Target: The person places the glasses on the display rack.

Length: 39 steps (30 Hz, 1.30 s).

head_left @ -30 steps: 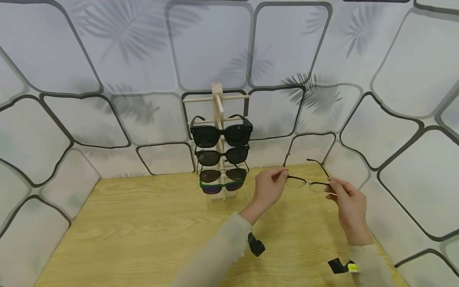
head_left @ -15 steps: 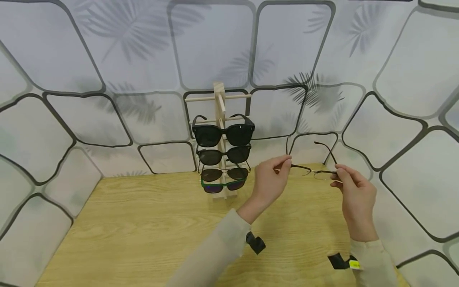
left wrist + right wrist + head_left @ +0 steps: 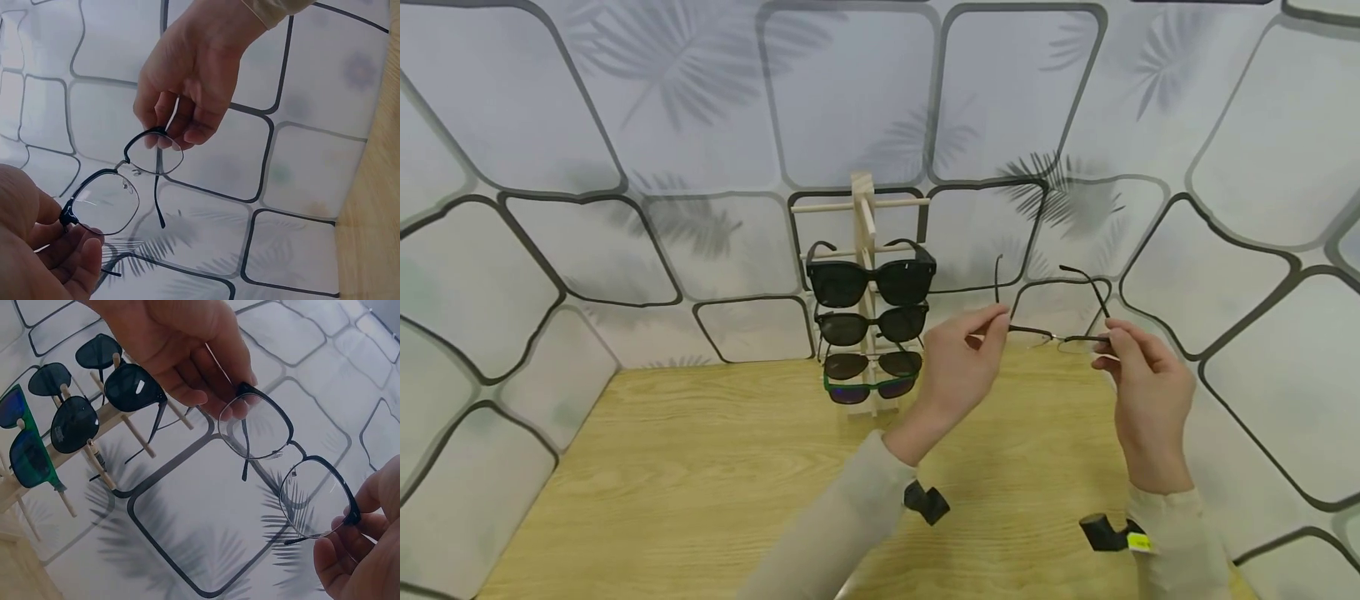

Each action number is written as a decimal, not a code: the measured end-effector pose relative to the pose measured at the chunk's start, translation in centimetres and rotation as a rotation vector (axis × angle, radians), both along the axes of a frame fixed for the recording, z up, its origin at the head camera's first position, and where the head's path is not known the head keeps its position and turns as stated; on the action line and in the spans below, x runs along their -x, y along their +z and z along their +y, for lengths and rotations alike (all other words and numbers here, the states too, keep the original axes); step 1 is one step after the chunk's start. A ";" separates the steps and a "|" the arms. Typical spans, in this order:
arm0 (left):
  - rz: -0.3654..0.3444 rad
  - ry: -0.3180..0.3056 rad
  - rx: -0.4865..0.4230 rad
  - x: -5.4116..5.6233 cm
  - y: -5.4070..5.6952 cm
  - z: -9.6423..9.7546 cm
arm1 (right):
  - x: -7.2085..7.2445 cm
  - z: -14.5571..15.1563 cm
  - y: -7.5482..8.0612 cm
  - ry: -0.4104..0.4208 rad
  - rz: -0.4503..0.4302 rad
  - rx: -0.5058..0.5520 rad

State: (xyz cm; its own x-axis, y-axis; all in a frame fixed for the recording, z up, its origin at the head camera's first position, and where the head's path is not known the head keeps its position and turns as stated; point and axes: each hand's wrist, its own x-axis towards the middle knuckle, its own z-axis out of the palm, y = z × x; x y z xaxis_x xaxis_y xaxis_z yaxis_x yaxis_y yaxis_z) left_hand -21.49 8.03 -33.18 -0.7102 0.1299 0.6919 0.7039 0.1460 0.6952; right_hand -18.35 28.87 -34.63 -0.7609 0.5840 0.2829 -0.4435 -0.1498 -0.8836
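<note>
My left hand point(image 3: 961, 367) and right hand point(image 3: 1152, 408) hold a pair of eyeglasses point(image 3: 1030, 330) between them, raised right of the display stand. Each hand pinches one outer corner of the frame between thumb and fingers. In the left wrist view the eyeglasses point(image 3: 117, 169) show dark brow bars, clear lenses and thin lower rims. Both temples are unfolded and point away toward the wall. In the right wrist view, the left hand point(image 3: 187, 350) grips the far corner and the right hand point(image 3: 369, 550) the near one.
Left of my hands stands a wooden display stand point(image 3: 861, 212) with crossbars. Black sunglasses point(image 3: 904, 283) hang above several other pairs, with green-framed sunglasses point(image 3: 852, 393) lowest. Its top crossbar point(image 3: 823, 208) is bare. A patterned wall point(image 3: 737, 325) backs the wooden table point(image 3: 700, 467).
Both hands have raised the eyeglasses; the right hand has also shifted slightly right. The frame now shows more edge-on, its temples higher against the wall. The sunglasses on the stand stay put.
</note>
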 end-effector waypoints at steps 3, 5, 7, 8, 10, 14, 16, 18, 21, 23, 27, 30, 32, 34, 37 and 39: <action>-0.009 -0.011 -0.002 0.0 0.8 -0.6 | 0.0 -0.6 0.6 0.027 0.056 -0.010; -0.009 -0.012 0.007 -0.1 1.4 -1.1 | 0.1 -1.0 1.2 0.046 0.086 -0.012; -0.002 -0.016 0.015 -0.2 2.0 -1.6 | 0.1 -1.4 1.8 0.063 0.110 -0.022; 0.006 -0.020 0.017 -0.3 2.4 -1.9 | 0.2 -1.6 2.1 0.069 0.115 -0.023; 0.028 -0.017 0.024 -0.6 3.0 -2.4 | 0.2 -2.1 2.8 0.083 0.121 -0.028; 0.061 -0.007 0.023 -1.1 4.2 -3.3 | 0.3 -3.0 4.0 0.108 0.135 -0.043; 0.079 0.015 0.018 -1.4 4.6 -3.7 | 0.2 -3.5 4.5 0.119 0.150 -0.048; 0.088 0.034 0.006 -1.6 5.0 -4.1 | 0.3 -3.9 5.0 0.126 0.170 -0.057; 0.104 0.056 -0.020 -1.7 5.5 -4.7 | 0.3 -4.6 5.7 0.139 0.204 -0.071; 0.115 0.070 -0.037 -1.6 5.8 -5.0 | 0.3 -5.1 6.2 0.146 0.219 -0.085; 0.141 0.095 -0.056 -1.6 6.5 -6.0 | 0.6 -6.0 7.2 0.164 0.243 -0.112; 0.153 0.111 -0.061 -1.6 7.1 -6.8 | 0.9 -6.7 8.0 0.181 0.261 -0.131; 0.155 0.125 -0.063 -1.7 7.4 -7.4 | 1.1 -7.2 8.4 0.198 0.277 -0.143; 0.156 0.140 -0.067 -1.7 7.6 -8.0 | 1.4 -7.7 8.7 0.210 0.285 -0.163; 0.163 0.168 -0.073 -1.7 7.9 -8.8 | 1.7 -8.4 9.0 0.225 0.288 -0.193; 0.172 0.182 -0.080 -1.7 8.1 -9.3 | 1.9 -8.8 9.2 0.226 0.282 -0.222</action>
